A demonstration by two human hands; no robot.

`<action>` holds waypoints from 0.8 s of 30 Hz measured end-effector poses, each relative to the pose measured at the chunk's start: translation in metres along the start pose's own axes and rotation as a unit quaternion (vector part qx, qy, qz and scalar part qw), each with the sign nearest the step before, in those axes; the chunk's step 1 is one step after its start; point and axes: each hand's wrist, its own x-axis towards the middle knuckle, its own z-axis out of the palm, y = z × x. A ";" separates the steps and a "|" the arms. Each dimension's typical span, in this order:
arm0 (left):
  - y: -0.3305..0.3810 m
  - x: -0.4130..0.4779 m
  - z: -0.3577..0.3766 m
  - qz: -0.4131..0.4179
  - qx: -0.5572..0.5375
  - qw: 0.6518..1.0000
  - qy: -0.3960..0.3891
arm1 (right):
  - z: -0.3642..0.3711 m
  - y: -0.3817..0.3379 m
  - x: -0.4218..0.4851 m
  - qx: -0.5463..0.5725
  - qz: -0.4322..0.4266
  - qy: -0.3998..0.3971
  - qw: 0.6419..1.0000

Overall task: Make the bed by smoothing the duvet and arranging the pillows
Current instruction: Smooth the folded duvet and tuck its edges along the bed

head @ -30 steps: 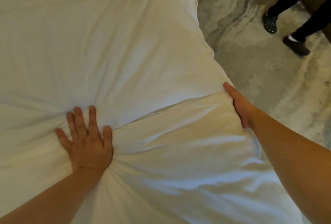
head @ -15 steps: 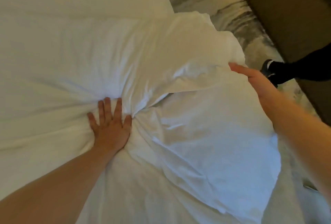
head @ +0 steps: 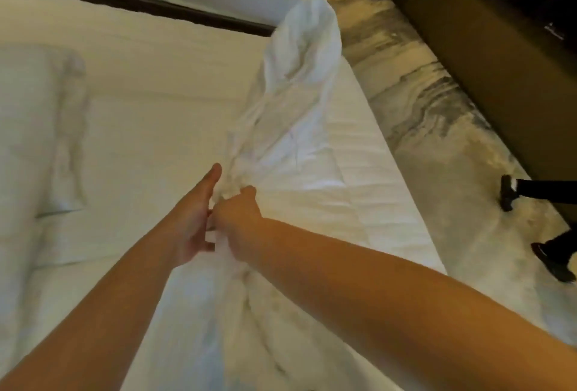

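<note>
Head view, from over the bed: a long, crumpled white cloth bundle (head: 299,72), pillow or duvet corner I cannot tell, rises off the white quilted bed sheet (head: 150,84) near the bed's right edge. Its far end is in the air. The right hand (head: 239,218) has its fingers curled tight into the gathered cloth. The left hand (head: 195,222) lies just beside it, fingers fairly straight, palm against the bundle. A flat white pillow (head: 37,128) lies at the left. On the marbled grey floor (head: 421,109) stand another person's black-clad legs (head: 549,192), near a dark brown furniture panel (head: 484,31).
</note>
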 end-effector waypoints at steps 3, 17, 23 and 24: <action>-0.019 -0.003 -0.046 -0.023 -0.033 0.999 0.030 | 0.031 0.006 -0.002 -0.116 -0.039 -0.033 0.992; -0.051 0.062 -0.029 0.020 0.151 0.968 0.197 | 0.048 0.255 -0.180 -0.125 -0.211 0.279 0.929; -0.058 0.071 -0.019 0.022 0.101 0.973 0.205 | 0.047 0.290 -0.195 0.247 0.169 0.429 0.852; -0.059 0.074 -0.019 0.022 0.083 0.976 0.198 | 0.047 0.288 -0.192 0.307 0.212 0.414 0.830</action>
